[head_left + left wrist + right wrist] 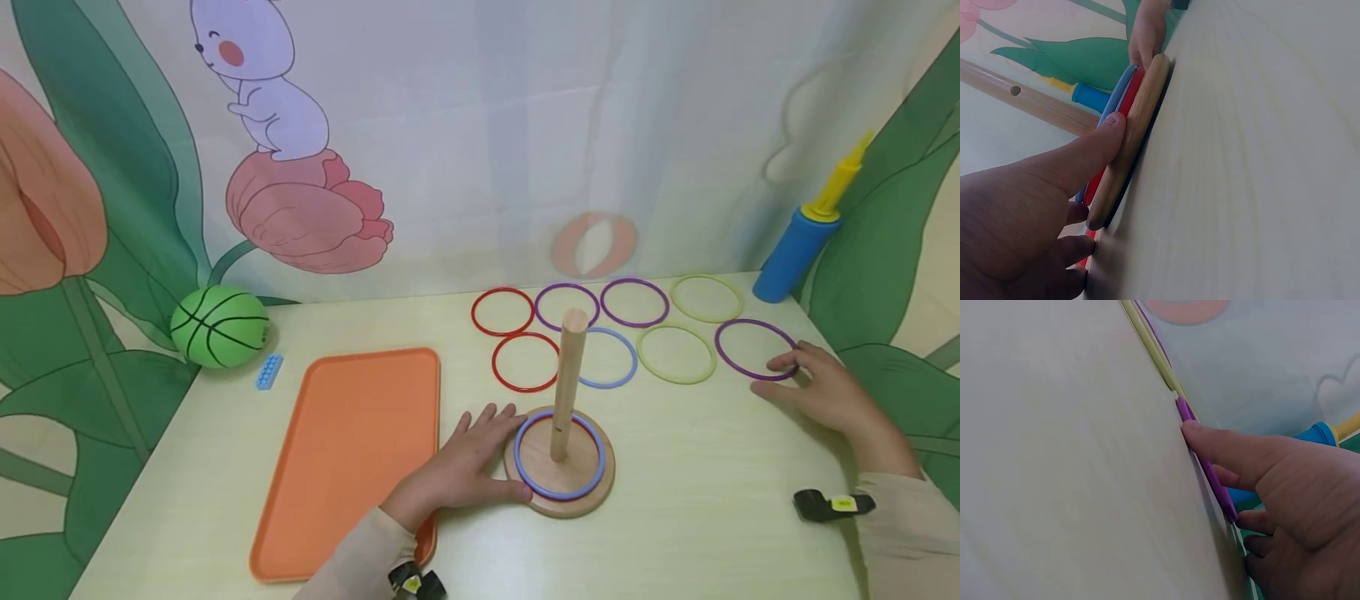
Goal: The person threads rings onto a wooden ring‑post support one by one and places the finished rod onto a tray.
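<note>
A round wooden base (573,507) carries an upright wooden peg (570,383). Around the peg's foot lies a blue ring (603,458) on top of a red ring (1132,90). My left hand (468,467) rests against the base's left side, fingers spread, its thumb pressing the rim. At the right, my right hand (828,392) pinches the near edge of a purple ring (742,322) between thumb and index finger. The thumb lies on the ring's outer side in the right wrist view, with the ring close over the table.
Behind the peg lie two red rings (517,389), two purple rings (633,279), a blue ring (634,367) and two yellow-green rings (678,382). An orange tray (360,450), a green ball (219,327) and a small blue block (269,372) are left. A blue-yellow pump (795,254) stands back right.
</note>
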The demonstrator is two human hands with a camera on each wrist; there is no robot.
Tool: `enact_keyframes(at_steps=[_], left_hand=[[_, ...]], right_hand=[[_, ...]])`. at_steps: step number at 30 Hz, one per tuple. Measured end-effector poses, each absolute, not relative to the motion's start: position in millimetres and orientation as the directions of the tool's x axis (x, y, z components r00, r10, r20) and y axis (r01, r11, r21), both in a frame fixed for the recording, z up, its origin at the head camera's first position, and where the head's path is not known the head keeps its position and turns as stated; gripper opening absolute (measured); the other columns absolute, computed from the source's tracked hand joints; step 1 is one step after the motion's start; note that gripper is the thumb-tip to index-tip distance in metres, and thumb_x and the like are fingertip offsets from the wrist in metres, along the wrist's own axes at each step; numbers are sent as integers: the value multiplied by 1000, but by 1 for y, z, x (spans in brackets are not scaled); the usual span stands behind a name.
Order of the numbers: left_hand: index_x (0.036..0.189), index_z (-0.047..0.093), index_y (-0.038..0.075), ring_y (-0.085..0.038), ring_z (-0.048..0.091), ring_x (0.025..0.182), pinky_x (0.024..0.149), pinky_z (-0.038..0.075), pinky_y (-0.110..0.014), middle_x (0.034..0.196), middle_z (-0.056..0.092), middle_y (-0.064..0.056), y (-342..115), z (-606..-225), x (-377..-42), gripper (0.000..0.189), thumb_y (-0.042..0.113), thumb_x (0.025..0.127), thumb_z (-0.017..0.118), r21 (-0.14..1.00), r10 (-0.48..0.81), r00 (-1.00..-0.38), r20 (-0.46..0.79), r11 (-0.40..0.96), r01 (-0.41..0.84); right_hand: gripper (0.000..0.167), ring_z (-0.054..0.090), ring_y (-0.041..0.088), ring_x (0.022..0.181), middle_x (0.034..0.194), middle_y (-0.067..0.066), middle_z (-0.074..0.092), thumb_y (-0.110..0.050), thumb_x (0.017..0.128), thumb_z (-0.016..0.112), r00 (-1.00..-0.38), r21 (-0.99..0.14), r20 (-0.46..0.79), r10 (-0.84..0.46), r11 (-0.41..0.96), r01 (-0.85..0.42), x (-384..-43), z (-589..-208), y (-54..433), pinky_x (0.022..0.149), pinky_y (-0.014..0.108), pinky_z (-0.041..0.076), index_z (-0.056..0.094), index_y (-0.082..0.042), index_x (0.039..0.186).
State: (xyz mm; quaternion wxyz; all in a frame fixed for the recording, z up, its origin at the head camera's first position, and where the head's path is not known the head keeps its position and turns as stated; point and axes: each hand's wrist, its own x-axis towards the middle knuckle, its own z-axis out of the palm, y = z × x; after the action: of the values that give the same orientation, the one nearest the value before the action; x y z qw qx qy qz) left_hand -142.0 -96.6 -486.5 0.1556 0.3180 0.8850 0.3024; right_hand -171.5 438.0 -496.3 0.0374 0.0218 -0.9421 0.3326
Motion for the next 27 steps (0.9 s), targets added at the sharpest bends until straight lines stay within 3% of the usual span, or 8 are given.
enact_keyframes(at_steps=[5,11,18,27], left_hand=[[165,37,22,-32,10,162,130,-1,-56,174,25,-8,-97,-487,-143,98,57,86,83,629,654,-751,-88,621,468],[166,36,23,-32,10,162,130,0,-55,174,25,-8,-100,-487,-142,98,58,86,82,621,652,-752,-95,629,467],[165,37,23,-33,12,162,130,1,-57,173,26,-9,-99,-488,-142,97,56,86,83,624,653,-753,-79,622,474],[166,36,24,-32,12,162,130,2,-56,173,26,-8,-95,-489,-143,98,58,87,82,612,655,-751,-88,630,478]], right_hand=[[39,30,67,138,140,44,42,-27,94,81,-995,-611,97,-10,789,-67,-171,-498,436,107,76,31,65,8,104],[34,28,71,138,144,50,36,-25,91,84,-995,-616,95,-10,785,-66,-173,-499,435,109,78,30,65,3,90],[36,24,71,141,147,52,32,-25,92,84,-994,-635,106,-2,769,-69,-173,-502,437,112,79,26,64,4,88],[37,34,67,135,140,47,41,-31,91,84,-991,-616,130,16,785,-68,-169,-502,439,104,72,35,66,1,84]])
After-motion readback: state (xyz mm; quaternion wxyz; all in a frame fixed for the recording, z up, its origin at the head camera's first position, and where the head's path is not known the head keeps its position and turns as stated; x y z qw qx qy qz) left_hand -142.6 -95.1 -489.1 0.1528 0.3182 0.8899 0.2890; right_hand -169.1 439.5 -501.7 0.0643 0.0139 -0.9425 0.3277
